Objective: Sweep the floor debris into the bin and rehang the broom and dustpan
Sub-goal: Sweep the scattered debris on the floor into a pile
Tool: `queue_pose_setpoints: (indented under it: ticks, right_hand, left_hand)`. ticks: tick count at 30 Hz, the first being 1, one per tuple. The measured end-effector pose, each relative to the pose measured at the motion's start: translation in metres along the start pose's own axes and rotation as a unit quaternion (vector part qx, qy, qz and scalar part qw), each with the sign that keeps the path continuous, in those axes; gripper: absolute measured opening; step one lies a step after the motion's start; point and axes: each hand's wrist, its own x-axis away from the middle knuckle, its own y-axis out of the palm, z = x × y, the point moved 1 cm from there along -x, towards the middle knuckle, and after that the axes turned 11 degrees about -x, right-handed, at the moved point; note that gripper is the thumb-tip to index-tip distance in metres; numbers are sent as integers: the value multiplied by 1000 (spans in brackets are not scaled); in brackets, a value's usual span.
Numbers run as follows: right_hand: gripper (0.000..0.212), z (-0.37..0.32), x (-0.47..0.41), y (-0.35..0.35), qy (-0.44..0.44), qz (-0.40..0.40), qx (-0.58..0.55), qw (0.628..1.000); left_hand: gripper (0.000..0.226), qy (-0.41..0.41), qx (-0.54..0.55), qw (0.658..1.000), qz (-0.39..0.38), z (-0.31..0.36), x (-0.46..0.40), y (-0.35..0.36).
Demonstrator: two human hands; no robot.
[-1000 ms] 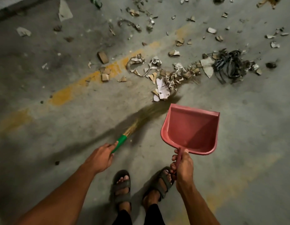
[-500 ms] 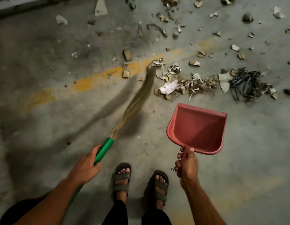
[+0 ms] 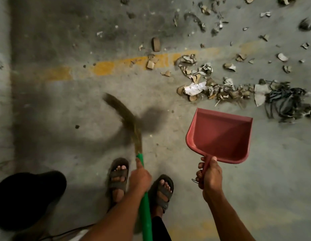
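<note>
My left hand (image 3: 140, 174) grips the green handle of a grass broom (image 3: 144, 204). Its blurred bristles (image 3: 126, 117) curve up and left over bare concrete, away from the debris. In my right hand (image 3: 209, 174) is the handle of a red dustpan (image 3: 219, 134), held just above the floor with its mouth toward the debris. A pile of torn paper and cardboard scraps (image 3: 208, 87) lies beyond the pan, ending on the right in a tangle of dark straps (image 3: 285, 100). More scraps (image 3: 213, 23) are scattered farther back.
A worn yellow line (image 3: 116, 66) crosses the concrete floor. My sandalled feet (image 3: 118, 176) stand at the bottom centre. A dark round object (image 3: 24, 197) sits at the lower left, with a thin cable beside it.
The broom swung from the debris pile back toward my feet and to the left. My left hand moved right, over my feet. The dustpan stayed almost where it was.
</note>
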Motion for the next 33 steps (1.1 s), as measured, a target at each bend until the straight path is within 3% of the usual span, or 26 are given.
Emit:
queue_pose_setpoints:
  ticks: [6,10,19,24,28,31,33]
  right_hand:
    - [52,2,-16,-20,-2,5,21,1000]
    - [54,-5,-19,-17,-19,-14,19,1000]
    - [51,-12,4,45,-15,-72,10,997]
    - [48,9,24,96,-1,-109,17,994]
    - [25,41,44,148,8,-170,53,984]
    - [38,68,57,189,49,-216,49,974]
    - [40,79,61,215,60,-234,61,969]
  left_hand:
    - [74,95,55,991,-75,113,31,29]
    - [73,159,92,982,-48,135,27,13]
    - [78,166,180,967,73,20,-4,-48]
    - [104,109,226,963,94,-45,-34,-74]
    - [98,57,350,932,78,-64,-54,-84]
    - [89,50,423,902,74,-62,-69,-89]
    - [84,55,507,858,65,-58,-78,-93]
